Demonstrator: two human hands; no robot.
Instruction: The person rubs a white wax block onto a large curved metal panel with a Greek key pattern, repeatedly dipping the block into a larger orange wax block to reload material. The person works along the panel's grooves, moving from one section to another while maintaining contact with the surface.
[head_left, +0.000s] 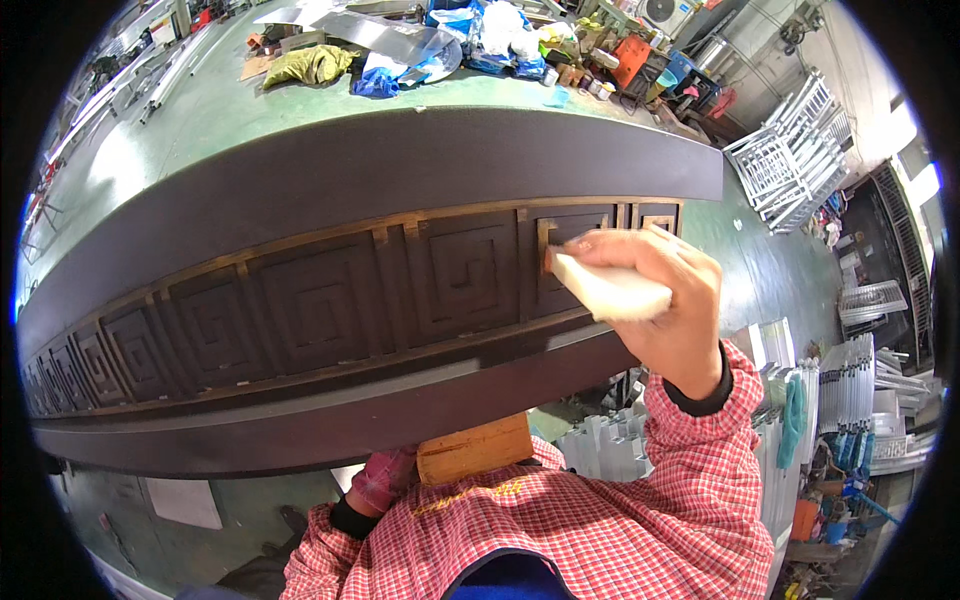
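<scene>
My right hand (660, 292) grips a cream-coloured block (611, 289), perhaps a sponge or pad, blurred by motion. Its reddish-brown tip is at a raised ridge in a square spiral panel near the right end of a long, dark brown moulded beam (465, 262). Gold-brown colour shows along some ridges and the border strips of this beam. My left hand (386, 480), covered in something pinkish-red, is low by my body, beneath the beam's near edge. Its fingers are hidden, so its hold cannot be told. Beside it, a wooden block (476, 448) sits between the beam and my checked smock (525, 517).
Beyond the beam, a yellow-green sack (311, 66), sheet metal (382, 36), bags and cans lie on the green floor (202, 105). Metal frames (787, 157) lean at the right. Stacked metal profiles (607, 446) stand close by my right side.
</scene>
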